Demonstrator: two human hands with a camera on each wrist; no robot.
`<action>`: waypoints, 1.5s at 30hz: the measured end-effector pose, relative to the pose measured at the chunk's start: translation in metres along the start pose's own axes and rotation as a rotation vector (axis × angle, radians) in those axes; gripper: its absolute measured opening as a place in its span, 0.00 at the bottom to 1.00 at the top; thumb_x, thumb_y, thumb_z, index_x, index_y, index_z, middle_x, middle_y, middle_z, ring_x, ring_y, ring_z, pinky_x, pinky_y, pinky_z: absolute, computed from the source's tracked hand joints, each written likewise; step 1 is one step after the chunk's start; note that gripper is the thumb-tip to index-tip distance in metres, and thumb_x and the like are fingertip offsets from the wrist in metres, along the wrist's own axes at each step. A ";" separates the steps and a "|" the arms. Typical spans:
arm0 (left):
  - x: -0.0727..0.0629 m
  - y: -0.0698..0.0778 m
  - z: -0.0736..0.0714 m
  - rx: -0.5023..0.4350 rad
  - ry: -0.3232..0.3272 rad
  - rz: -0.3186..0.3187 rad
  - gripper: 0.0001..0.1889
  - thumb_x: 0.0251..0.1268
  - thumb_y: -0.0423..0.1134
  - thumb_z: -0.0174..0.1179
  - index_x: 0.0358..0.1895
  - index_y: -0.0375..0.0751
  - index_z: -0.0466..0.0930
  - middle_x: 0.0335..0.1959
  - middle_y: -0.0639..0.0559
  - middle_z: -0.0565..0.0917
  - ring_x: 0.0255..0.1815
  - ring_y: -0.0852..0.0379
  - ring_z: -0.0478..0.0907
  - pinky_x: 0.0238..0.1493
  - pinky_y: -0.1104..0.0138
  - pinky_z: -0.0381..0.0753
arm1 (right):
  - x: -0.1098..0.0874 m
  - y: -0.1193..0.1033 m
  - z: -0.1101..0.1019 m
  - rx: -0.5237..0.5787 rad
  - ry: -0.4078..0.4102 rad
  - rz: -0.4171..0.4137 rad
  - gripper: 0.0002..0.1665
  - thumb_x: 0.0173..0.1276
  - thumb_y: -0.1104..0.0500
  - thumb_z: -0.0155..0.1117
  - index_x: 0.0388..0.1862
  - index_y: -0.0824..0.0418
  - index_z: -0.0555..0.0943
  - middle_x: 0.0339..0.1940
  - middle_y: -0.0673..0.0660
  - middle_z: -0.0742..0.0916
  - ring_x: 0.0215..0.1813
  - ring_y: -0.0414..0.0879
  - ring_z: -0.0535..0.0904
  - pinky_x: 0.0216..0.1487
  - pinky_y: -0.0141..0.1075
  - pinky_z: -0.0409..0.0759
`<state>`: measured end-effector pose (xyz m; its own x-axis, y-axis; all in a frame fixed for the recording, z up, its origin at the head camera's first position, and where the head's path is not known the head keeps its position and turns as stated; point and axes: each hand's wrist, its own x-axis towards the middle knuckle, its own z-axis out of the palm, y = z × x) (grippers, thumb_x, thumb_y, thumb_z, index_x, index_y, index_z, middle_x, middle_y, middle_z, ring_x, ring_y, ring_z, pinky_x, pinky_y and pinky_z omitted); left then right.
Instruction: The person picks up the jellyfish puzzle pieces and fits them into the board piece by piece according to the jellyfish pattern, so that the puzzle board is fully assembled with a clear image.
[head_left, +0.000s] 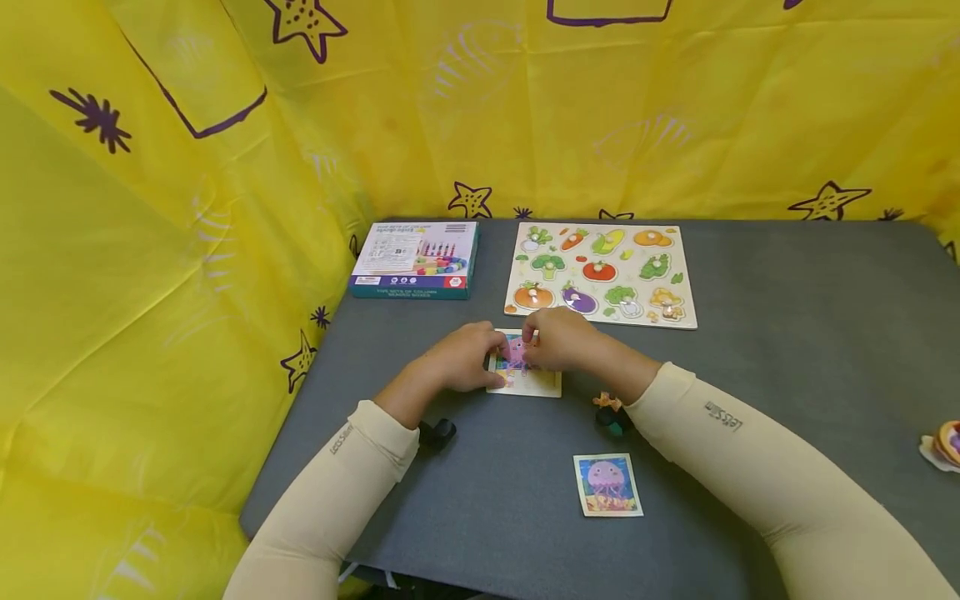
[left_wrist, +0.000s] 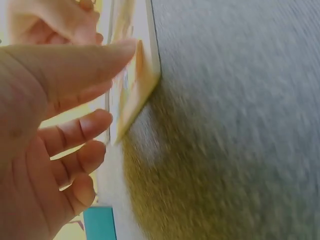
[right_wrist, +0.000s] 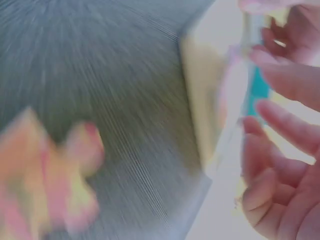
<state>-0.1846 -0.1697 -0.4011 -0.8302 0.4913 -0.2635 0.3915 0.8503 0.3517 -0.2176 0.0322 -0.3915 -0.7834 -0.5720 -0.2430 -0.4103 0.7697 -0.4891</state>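
A small wooden jigsaw tray (head_left: 542, 385) lies on the grey table, with jellyfish pieces (head_left: 515, 352) set in its left part and bare wood at lower right. My left hand (head_left: 467, 357) is at its left edge; in the left wrist view the thumb (left_wrist: 100, 60) rests on the pieces and the other fingers curve loosely. From the upper right, my right hand (head_left: 561, 340) reaches over the tray, fingertips at the jellyfish. Nothing shows between its parted fingers (right_wrist: 282, 125) in the blurred right wrist view. Loose jigsaw pieces (head_left: 607, 402) lie beside the right forearm.
A jellyfish picture card (head_left: 609, 486) lies nearer the front edge. Behind the hands are a vegetable peg puzzle board (head_left: 491, 310) and a boxed toy set (head_left: 412, 260). A dark object (head_left: 438, 434) sits by the left wrist, and a colourful piece (head_left: 947, 443) at far right.
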 end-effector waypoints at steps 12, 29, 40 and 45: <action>-0.001 0.007 0.001 -0.045 -0.032 0.050 0.13 0.64 0.37 0.71 0.50 0.46 0.84 0.40 0.52 0.80 0.46 0.54 0.73 0.55 0.60 0.74 | -0.064 0.032 -0.017 -0.204 -0.181 0.028 0.18 0.55 0.54 0.82 0.40 0.58 0.84 0.36 0.53 0.84 0.38 0.49 0.77 0.43 0.45 0.78; 0.000 0.005 0.002 -0.072 -0.064 0.026 0.14 0.65 0.37 0.70 0.53 0.47 0.84 0.43 0.53 0.81 0.46 0.55 0.75 0.57 0.60 0.74 | -0.085 0.049 -0.004 -0.027 -0.016 0.023 0.13 0.58 0.56 0.80 0.24 0.55 0.81 0.23 0.50 0.81 0.29 0.44 0.75 0.32 0.37 0.72; 0.004 0.005 0.001 -0.094 -0.088 0.062 0.17 0.64 0.32 0.69 0.56 0.46 0.85 0.46 0.52 0.83 0.48 0.55 0.76 0.58 0.60 0.75 | -0.042 0.020 0.003 0.113 0.044 -0.058 0.09 0.61 0.58 0.78 0.26 0.55 0.84 0.21 0.48 0.83 0.28 0.42 0.76 0.34 0.36 0.73; 0.005 0.005 0.001 -0.096 -0.087 0.086 0.19 0.63 0.32 0.69 0.58 0.46 0.84 0.48 0.52 0.84 0.50 0.54 0.77 0.60 0.59 0.75 | -0.024 0.007 0.012 0.104 0.024 -0.051 0.09 0.59 0.59 0.78 0.26 0.56 0.84 0.22 0.48 0.84 0.28 0.42 0.77 0.31 0.34 0.74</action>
<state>-0.1868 -0.1628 -0.4019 -0.7562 0.5793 -0.3043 0.4162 0.7847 0.4595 -0.1960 0.0484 -0.3991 -0.7742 -0.6020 -0.1957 -0.4007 0.7054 -0.5846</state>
